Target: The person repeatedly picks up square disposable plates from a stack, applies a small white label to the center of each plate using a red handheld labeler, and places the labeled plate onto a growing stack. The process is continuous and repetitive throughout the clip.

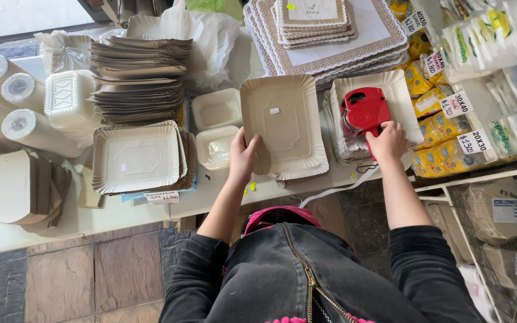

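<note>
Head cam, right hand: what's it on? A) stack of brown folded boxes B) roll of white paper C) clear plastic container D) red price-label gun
D: the right hand grips the red price-label gun, which rests on a stack of white paper trays, while the left hand holds the edge of a beige tray.

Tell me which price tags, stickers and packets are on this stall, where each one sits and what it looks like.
Price tags: white slips with dark writing, on the right-hand packets.
Yellow packets: stacked at the right, beyond the right hand.
Small sticker: white, on the beige tray that the left hand holds.
Shelf tag: white strip on the table's front edge.
Wrapped bundle: brown, with a white-and-blue label, lower right.
</note>
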